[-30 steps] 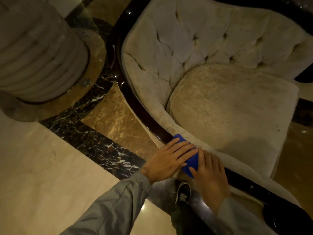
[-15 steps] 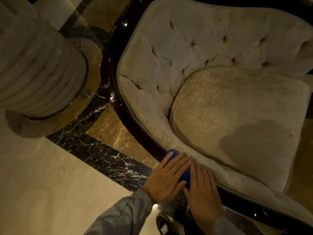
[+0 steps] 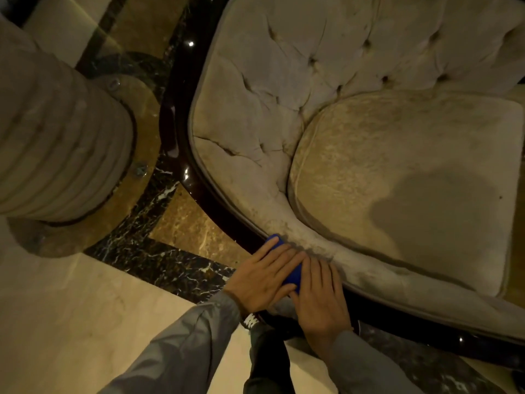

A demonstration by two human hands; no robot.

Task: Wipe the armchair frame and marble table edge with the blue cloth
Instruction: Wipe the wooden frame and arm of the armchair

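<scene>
Blue cloth (image 3: 274, 242): soft, light, likely to bunch; left hand (image 3: 262, 280) and right hand (image 3: 319, 298), side by side, press it flat on dark glossy armchair frame (image 3: 224, 214).

The armchair frame (image 3: 199, 191) is dark and highly glossy, like lacquered wood, throwing small white glints along its curve, while the tufted upholstery (image 3: 284, 81) and seat cushion (image 3: 412, 172) at right are a matt, napped beige fabric, grubby near the lower edge. The blue cloth (image 3: 292, 275) under the hands looks soft and matt, and the sleeves (image 3: 184, 345) are a smooth grey fabric with a slight sheen. The floor (image 3: 71, 322) is polished stone, cream at lower left with a black white-veined band (image 3: 159, 260).
</scene>
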